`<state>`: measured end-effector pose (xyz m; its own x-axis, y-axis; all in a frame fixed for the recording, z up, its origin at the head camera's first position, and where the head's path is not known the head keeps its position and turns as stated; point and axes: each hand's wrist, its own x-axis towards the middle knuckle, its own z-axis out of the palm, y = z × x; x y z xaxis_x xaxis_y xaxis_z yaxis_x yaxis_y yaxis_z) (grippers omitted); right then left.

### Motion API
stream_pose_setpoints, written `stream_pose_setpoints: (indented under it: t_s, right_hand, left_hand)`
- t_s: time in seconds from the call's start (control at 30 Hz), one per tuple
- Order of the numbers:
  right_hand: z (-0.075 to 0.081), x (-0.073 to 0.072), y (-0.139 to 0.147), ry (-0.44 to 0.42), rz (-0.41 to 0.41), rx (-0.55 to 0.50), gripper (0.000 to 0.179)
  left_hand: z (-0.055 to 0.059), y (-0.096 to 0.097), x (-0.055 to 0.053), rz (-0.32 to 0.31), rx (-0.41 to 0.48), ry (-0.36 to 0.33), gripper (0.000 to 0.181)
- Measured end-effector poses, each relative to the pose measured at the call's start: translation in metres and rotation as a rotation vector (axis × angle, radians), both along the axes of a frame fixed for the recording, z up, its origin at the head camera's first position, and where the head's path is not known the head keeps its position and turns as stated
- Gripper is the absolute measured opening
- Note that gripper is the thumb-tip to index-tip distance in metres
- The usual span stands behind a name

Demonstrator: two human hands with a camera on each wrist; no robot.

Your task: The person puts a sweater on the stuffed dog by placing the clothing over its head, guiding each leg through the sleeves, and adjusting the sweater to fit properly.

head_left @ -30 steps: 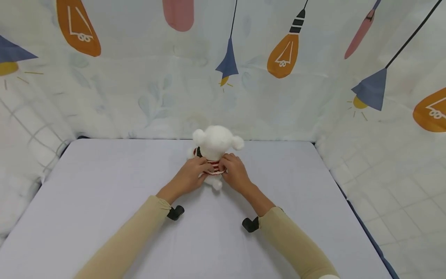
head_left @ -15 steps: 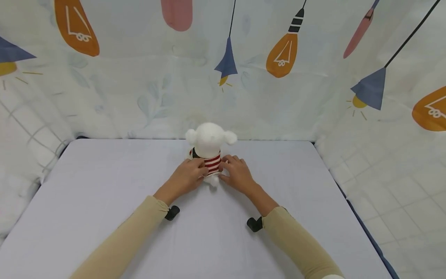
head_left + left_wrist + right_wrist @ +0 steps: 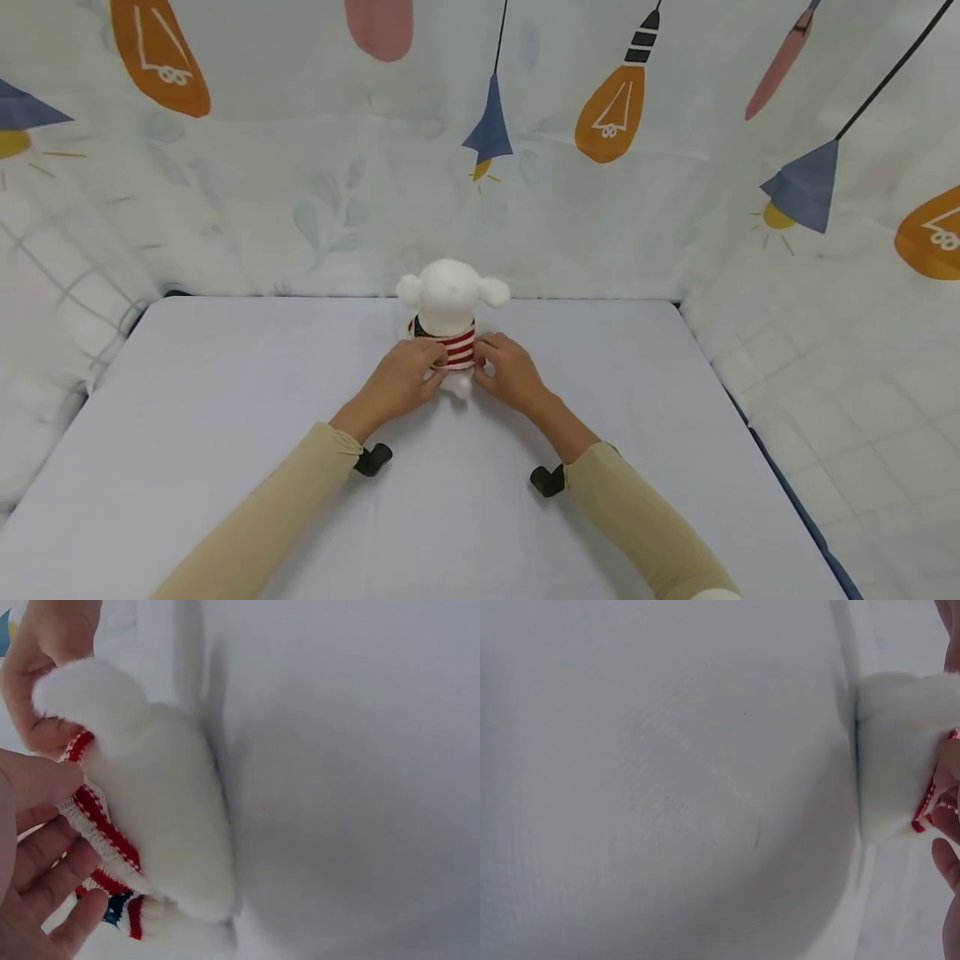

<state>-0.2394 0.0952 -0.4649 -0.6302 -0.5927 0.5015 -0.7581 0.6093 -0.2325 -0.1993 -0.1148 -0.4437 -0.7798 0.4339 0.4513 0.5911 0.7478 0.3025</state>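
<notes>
A white plush toy sits upright at the far middle of the table, its back toward me. It wears a knitted sweater with red and white stripes and a dark blue patch. My left hand pinches the sweater's lower edge on the left side; the left wrist view shows the ribbed hem between thumb and fingers. On the other side, my right hand pinches the same edge. Below the hem, white fur and a round tail show. The toy's front is hidden.
The table has a white cover. Its far edge runs right behind the toy, against a hanging cloth printed with lamps and bulbs. Black wrist-camera mounts stick out inward from both sleeves.
The toy has shifted a little left and now stands straighter. Its sweater, bunched between the hands before, lies flatter with more stripes showing. The right hand has moved slightly outward.
</notes>
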Motion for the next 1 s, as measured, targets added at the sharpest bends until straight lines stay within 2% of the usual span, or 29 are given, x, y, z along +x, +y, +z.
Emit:
stream_pose_setpoints:
  t_s: [0.17, 0.23, 0.33, 0.43, 0.53, 0.73, 1.0]
  right_hand:
    - [0.003, 0.001, -0.003, -0.080, 0.064, -0.028, 0.021]
    - [0.003, 0.001, -0.004, -0.114, 0.058, -0.010, 0.024]
    - [0.004, 0.000, -0.005, -0.147, 0.038, 0.022, 0.017]
    - [0.007, -0.001, -0.006, -0.162, 0.012, 0.060, 0.015]
    - [0.009, -0.003, -0.005, -0.162, -0.016, 0.093, 0.015]
    - [0.006, -0.011, 0.000, -0.181, -0.089, 0.119, 0.016]
    - [0.005, -0.030, 0.003, -0.155, -0.114, 0.154, 0.015]
  left_hand:
    - [-0.001, 0.000, -0.002, -0.012, 0.052, -0.028, 0.009]
    - [-0.001, 0.001, -0.002, -0.013, 0.068, -0.049, 0.009]
    - [-0.001, 0.001, -0.002, -0.011, 0.085, -0.098, 0.008]
    - [-0.001, 0.001, -0.001, -0.003, 0.075, -0.140, 0.009]
    - [0.000, 0.001, 0.000, 0.006, 0.054, -0.154, 0.008]
    - [-0.004, -0.007, -0.002, 0.028, 0.054, -0.137, 0.009]
    - [-0.009, -0.020, -0.009, 0.147, -0.059, -0.015, 0.021]
